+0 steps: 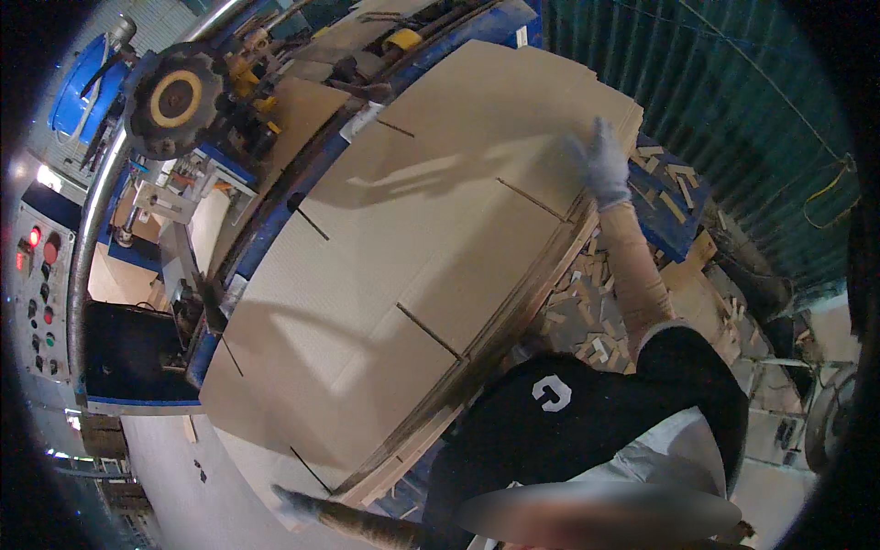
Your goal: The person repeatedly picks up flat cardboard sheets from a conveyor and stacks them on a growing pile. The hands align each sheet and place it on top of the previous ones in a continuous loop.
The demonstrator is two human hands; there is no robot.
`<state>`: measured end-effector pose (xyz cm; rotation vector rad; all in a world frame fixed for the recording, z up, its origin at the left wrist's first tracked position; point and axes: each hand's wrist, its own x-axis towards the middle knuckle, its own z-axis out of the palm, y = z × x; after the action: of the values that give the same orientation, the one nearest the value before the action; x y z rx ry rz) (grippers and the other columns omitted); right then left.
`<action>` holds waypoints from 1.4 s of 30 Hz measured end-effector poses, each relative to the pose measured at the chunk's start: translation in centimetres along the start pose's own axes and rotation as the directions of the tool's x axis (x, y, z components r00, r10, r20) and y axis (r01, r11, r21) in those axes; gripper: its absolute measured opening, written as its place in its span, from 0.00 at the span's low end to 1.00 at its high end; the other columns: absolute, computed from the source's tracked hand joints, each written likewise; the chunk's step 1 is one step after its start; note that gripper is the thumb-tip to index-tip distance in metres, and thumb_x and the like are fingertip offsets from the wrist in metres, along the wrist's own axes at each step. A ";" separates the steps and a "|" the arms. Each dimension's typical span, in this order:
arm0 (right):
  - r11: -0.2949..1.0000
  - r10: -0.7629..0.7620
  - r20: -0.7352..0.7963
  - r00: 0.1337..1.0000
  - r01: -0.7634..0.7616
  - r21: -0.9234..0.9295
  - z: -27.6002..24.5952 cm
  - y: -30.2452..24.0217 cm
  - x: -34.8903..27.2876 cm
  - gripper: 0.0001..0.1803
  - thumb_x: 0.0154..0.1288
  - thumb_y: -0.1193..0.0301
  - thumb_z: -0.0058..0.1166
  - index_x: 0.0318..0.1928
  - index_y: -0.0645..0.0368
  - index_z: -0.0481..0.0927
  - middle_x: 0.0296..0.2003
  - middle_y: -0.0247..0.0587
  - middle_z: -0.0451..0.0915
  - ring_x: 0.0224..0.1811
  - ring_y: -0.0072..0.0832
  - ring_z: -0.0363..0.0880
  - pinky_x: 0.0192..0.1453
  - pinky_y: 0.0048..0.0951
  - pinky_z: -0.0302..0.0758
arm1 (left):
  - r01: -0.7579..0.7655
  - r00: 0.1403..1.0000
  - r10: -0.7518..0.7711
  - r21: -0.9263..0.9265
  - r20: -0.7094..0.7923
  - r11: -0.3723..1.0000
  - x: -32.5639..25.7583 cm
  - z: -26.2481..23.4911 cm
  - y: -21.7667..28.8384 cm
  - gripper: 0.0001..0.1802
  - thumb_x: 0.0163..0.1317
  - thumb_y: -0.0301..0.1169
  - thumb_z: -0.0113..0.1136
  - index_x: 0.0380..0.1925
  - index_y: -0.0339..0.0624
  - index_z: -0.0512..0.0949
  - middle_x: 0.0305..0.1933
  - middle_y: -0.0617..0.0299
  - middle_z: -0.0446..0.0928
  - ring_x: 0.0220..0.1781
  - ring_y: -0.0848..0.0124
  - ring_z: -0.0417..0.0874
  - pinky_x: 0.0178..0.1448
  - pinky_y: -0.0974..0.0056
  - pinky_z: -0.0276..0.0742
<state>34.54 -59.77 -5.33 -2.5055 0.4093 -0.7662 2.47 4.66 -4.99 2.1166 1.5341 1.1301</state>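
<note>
A large stack of flat brown cardboard sheets (pixel 367 302), cut with several narrow slots, lies slantwise before me. My right hand (pixel 596 168), in a pale grey glove, is at the stack's far right end. Its fingers are spread apart and partly blurred, near the top sheet's edge. At the near left corner of the stack is my left hand (pixel 298 503), also gloved. Its visible fingers stretch out along the cardboard edge; the underside of this hand is hidden.
A blue-framed machine with a black handwheel (pixel 174 99) runs along the stack's left side. A control panel (pixel 41 293) with lit red buttons stands at far left. Cardboard offcuts (pixel 587 312) litter the area under my right arm. A green corrugated wall (pixel 715 92) rises behind.
</note>
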 end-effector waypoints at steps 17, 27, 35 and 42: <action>0.383 0.287 -0.229 0.930 0.108 0.917 -1.0 0.6 6.0 0.27 0.61 0.67 0.59 0.59 0.65 0.70 0.52 0.43 0.76 0.52 0.32 0.75 0.57 0.32 0.71 | 0.032 0.947 -0.212 -0.586 -0.241 0.810 -1.8 -3.6 -0.3 0.39 0.61 0.40 0.60 0.68 0.35 0.56 0.65 0.40 0.65 0.63 0.54 0.70 0.62 0.53 0.70; 0.456 -0.022 0.051 0.998 -0.035 0.889 -12.5 -10.0 4.8 0.24 0.65 0.65 0.53 0.60 0.63 0.72 0.55 0.40 0.75 0.54 0.27 0.74 0.60 0.30 0.69 | 0.082 0.967 -0.252 -0.898 -0.033 0.432 -0.2 -5.9 -6.2 0.24 0.64 0.40 0.54 0.56 0.38 0.73 0.52 0.51 0.73 0.53 0.61 0.74 0.56 0.58 0.72; 0.499 -0.838 0.149 0.526 0.626 0.599 -11.5 -8.5 -12.7 0.20 0.57 0.67 0.55 0.52 0.54 0.78 0.56 0.46 0.76 0.58 0.45 0.73 0.63 0.44 0.68 | 0.042 0.993 0.082 -0.914 0.082 0.403 -2.3 -7.3 -0.4 0.30 0.57 0.23 0.56 0.61 0.31 0.65 0.58 0.52 0.70 0.57 0.64 0.71 0.63 0.61 0.65; 0.067 -0.921 0.382 -0.080 0.932 0.357 -7.5 -9.9 -12.4 0.22 0.53 0.62 0.53 0.52 0.45 0.76 0.57 0.43 0.74 0.62 0.44 0.70 0.68 0.47 0.63 | -0.770 0.268 0.865 -0.446 0.425 0.457 -10.0 -4.8 7.1 0.32 0.48 0.20 0.54 0.58 0.47 0.72 0.66 0.49 0.67 0.67 0.50 0.67 0.71 0.51 0.58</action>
<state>21.64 -49.13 -0.17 -2.5142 -1.8396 -0.3303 2.43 -8.05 -1.56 2.8084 -0.0944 0.5602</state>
